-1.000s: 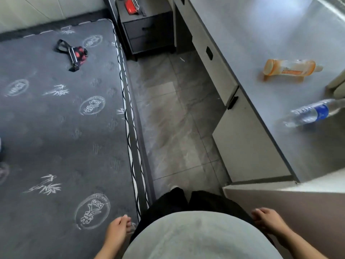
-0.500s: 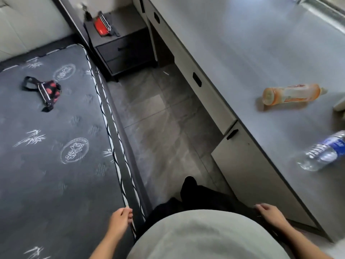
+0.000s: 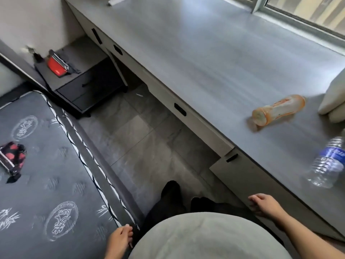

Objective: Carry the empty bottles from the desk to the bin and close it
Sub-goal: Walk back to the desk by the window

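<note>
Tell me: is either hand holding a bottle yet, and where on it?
Nothing is held. The left hand and right hand are empty; the orange bottle and clear bottle lie on the desk.

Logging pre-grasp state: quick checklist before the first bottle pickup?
1. Both hands free: ok. Left hand and right hand hold nothing.
2. Bottles on the desk: ok. Orange bottle and clear bottle with blue label both lie on their sides.
3. Bottles empty: orange looks empty; clear one cannot tell.
4. Caps on: cannot tell.
5. Path from right hand to clear bottle: ok, nothing between them.
6. Bin located: not ok, no bin in view.
</note>
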### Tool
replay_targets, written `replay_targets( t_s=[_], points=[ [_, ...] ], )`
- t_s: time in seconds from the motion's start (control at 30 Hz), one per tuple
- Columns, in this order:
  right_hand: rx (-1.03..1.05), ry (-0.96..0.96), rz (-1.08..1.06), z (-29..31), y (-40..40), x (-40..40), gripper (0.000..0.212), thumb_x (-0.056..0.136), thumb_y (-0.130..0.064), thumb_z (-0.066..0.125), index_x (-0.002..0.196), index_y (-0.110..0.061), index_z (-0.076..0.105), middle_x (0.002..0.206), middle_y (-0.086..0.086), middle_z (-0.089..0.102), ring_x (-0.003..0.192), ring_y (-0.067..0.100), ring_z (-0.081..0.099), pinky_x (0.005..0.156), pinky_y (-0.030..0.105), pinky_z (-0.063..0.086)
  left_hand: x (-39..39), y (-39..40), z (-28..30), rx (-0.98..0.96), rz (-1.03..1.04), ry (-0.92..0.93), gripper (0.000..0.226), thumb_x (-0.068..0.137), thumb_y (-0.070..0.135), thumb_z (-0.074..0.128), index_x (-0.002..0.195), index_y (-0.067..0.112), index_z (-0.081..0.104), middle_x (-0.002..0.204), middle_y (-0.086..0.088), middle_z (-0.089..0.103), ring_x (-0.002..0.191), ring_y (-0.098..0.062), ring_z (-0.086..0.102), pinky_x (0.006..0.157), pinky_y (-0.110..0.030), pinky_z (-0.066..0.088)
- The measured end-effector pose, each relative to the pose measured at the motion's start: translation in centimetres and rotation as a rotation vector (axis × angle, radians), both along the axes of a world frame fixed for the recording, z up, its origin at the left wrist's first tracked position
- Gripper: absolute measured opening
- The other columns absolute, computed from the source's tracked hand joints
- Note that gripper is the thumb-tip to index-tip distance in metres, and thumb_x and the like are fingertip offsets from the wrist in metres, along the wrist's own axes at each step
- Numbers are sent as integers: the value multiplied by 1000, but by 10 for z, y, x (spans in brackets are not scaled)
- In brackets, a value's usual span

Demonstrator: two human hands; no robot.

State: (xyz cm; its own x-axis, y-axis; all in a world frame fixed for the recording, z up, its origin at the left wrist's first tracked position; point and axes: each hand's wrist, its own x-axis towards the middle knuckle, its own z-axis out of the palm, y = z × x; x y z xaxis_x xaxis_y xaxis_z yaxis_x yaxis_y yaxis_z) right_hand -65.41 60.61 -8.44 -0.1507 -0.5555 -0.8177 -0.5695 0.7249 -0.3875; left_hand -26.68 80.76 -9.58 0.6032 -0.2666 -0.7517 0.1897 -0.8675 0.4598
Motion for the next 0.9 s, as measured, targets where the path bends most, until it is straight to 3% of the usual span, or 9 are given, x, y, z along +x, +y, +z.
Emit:
replay_targets(
  t_s=[0.07, 0.17, 0.27, 0.37, 0.43, 0.53, 0.73, 0.83, 0.9],
  points=[
    [30, 10, -98, -1, 16, 4, 21, 94, -5, 45, 82, 0, 61, 68, 13, 55, 53, 21, 49, 37, 16, 35, 30, -27, -2, -11, -62, 15, 25, 95, 4, 44, 76, -4, 59, 61, -11, 51, 52, -17, 40, 31, -13, 34],
    [51, 27, -223, -2, 41, 12, 24, 94, 0, 46, 77, 6, 61, 60, 12, 51, 39, 16, 42, 35, 15, 29, 70, -76, -6, 0, -251, -8, 26, 95, 9, 46, 79, -3, 62, 63, -10, 54, 52, -20, 44, 40, -19, 34],
    [43, 99, -302, -1, 65, 17, 24, 92, 3, 48, 88, 19, 65, 62, 13, 57, 51, 21, 46, 46, 27, 33, 93, -129, -4, -18, -415, -26, 25, 94, 10, 46, 82, -2, 64, 67, -10, 58, 57, -22, 50, 54, -30, 35],
    [45, 136, -406, 0, 89, 21, 22, 90, 1, 52, 87, 14, 69, 80, 25, 69, 70, 23, 55, 49, 25, 39, 91, -178, 3, -37, -567, -32, 27, 93, 12, 48, 74, 4, 65, 65, -7, 60, 58, -21, 52, 58, -31, 35],
    [53, 131, -508, -3, 100, 18, 21, 90, 1, 52, 85, 12, 69, 85, 29, 70, 71, 25, 57, 49, 27, 40, 78, -206, 7, -53, -655, -21, 29, 93, 13, 49, 69, 9, 64, 67, -8, 60, 59, -21, 53, 61, -32, 36],
    [31, 115, -655, -3, 104, 10, 21, 92, 0, 50, 82, 8, 67, 63, 16, 63, 53, 24, 52, 32, 17, 37, 44, -244, 16, -85, -784, -14, 27, 92, 14, 50, 70, 12, 66, 73, -8, 65, 63, -19, 56, 66, -32, 39],
    [-83, 116, -602, 6, 62, -23, 24, 95, -10, 46, 95, -1, 68, 78, 9, 66, 67, 22, 62, 59, 25, 39, -51, -315, 51, -203, -1080, -34, 26, 93, 19, 47, 75, 26, 64, 83, 3, 68, 74, -12, 63, 64, -20, 44],
    [-226, 110, -548, 26, 30, -36, 21, 95, -13, 47, 96, -8, 67, 86, 7, 68, 74, 20, 66, 59, 12, 44, -101, -348, 72, -286, -1228, -45, 24, 93, 23, 49, 75, 30, 62, 83, 7, 68, 77, -10, 65, 65, -17, 44],
    [-325, 105, -525, 42, 7, -43, 19, 95, -14, 48, 98, -12, 67, 87, 3, 69, 78, 18, 67, 66, 15, 46, -133, -371, 82, -350, -1298, -58, 19, 93, 25, 49, 83, 22, 65, 83, 3, 67, 82, -16, 65, 66, -19, 43]
  ],
)
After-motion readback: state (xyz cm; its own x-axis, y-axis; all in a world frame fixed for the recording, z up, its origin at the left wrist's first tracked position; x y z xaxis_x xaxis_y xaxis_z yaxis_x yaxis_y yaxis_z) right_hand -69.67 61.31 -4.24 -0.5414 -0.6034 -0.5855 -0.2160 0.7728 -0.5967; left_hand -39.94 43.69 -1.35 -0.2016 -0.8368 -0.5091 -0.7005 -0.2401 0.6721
